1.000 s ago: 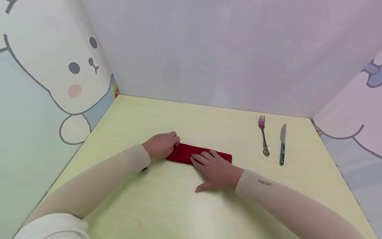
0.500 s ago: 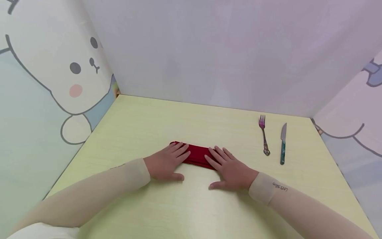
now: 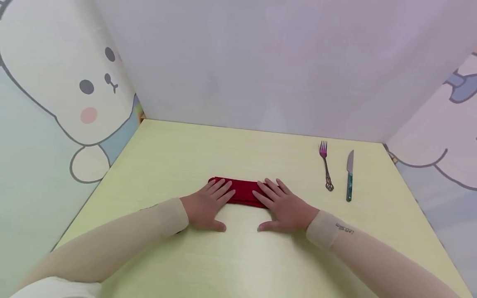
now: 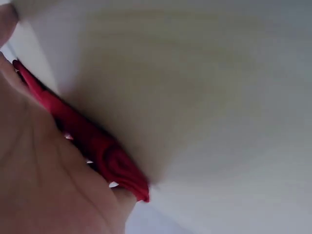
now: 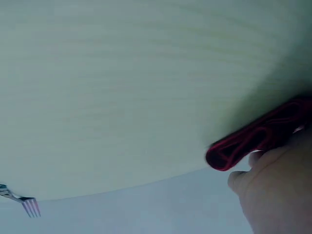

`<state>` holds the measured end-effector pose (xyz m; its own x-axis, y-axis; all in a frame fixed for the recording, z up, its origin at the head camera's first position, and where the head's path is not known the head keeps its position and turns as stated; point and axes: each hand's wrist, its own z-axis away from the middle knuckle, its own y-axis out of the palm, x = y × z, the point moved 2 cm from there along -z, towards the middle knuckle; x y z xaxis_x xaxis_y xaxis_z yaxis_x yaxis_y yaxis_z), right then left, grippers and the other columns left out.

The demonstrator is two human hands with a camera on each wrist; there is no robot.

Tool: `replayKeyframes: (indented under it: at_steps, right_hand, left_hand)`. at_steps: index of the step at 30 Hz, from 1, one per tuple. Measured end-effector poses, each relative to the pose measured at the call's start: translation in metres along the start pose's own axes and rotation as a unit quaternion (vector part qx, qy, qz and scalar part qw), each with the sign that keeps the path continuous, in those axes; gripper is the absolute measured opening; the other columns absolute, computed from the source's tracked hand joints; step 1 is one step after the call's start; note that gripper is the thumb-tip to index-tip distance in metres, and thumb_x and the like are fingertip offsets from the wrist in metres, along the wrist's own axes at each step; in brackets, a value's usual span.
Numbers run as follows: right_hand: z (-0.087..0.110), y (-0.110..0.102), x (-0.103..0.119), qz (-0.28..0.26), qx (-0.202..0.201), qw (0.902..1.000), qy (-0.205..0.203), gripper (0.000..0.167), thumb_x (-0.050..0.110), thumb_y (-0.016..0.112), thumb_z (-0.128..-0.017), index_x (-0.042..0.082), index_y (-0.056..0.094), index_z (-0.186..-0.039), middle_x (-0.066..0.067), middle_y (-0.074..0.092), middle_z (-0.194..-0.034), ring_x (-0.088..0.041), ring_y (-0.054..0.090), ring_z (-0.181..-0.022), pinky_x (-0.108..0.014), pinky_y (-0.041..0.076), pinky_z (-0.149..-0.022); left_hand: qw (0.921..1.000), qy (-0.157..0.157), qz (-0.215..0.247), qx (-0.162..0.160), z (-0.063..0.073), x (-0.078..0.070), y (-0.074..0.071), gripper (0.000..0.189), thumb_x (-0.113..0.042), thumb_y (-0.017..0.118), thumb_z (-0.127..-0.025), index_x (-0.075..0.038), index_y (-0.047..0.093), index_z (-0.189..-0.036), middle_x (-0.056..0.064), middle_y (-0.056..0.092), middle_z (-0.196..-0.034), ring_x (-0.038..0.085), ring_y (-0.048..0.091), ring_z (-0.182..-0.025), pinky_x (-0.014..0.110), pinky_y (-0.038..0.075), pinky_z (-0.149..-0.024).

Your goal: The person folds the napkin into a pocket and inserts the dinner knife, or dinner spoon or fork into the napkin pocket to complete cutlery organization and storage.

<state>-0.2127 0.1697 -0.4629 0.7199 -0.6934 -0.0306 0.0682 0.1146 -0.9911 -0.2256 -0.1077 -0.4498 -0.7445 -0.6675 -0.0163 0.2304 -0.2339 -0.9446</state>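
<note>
A dark red cloth [image 3: 244, 192], folded into a narrow flat strip, lies crosswise on the pale wooden table. My left hand [image 3: 208, 205] rests on its left end with fingers straight and spread, the thumb out on the bare tabletop. On the right end my right hand [image 3: 288, 208] presses in the same way, fingers fanned out. In the left wrist view the rolled layers of the cloth [image 4: 109, 156] show at its end beneath the palm. The right wrist view shows looped folds at the other end of the cloth [image 5: 243, 141], under the fingers.
To the right of the cloth lie a fork [image 3: 326, 165] with an ornate handle and a knife [image 3: 350, 176] with a green handle, side by side. A pale curtain [image 3: 253, 70] stands along the table's back edge, and cartoon-printed cloth walls [image 3: 89, 111] flank both sides.
My left hand has gone from gripping the cloth's left end to lying flat on it. The right hand has slid rightward to the right end. The cloth's strip looks shorter than before.
</note>
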Motion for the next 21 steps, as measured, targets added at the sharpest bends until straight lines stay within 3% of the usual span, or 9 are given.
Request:
replayKeyframes:
  at_steps: [6,14,21]
  right_hand:
    - [-0.004,-0.009,0.023,-0.022,-0.006,0.9996,0.017,0.104,0.082,0.044,-0.092,0.008,0.027,-0.164,-0.018,0.021,-0.169,-0.042,0.013,-0.155,-0.06,0.008,-0.123]
    - [-0.003,0.0,0.023,-0.023,0.032,0.9983,0.042,0.11,0.086,0.041,-0.089,0.011,0.019,-0.166,-0.016,0.01,-0.171,-0.041,0.005,-0.156,-0.065,0.008,-0.121]
    - [-0.002,-0.001,0.019,-0.033,0.037,0.9982,0.033,0.113,0.088,0.041,-0.087,0.011,0.015,-0.166,-0.016,0.006,-0.172,-0.042,0.0,-0.156,-0.067,0.004,-0.12]
  left_hand:
    - [0.9986,0.021,-0.031,-0.036,-0.001,0.003,-0.004,0.104,-0.077,0.061,-0.087,-0.016,0.03,-0.164,0.009,0.018,-0.171,0.032,0.011,-0.157,0.047,0.009,-0.126]
    - [0.9997,0.02,0.005,0.013,-0.006,-0.001,-0.003,0.111,-0.085,0.05,-0.086,-0.018,0.014,-0.167,0.007,0.002,-0.173,0.033,-0.003,-0.158,0.054,0.002,-0.125]
    - [0.9996,0.01,0.019,0.019,-0.01,-0.002,-0.002,0.111,-0.086,0.048,-0.086,-0.021,0.01,-0.168,0.004,-0.004,-0.173,0.03,-0.008,-0.158,0.053,-0.003,-0.124]
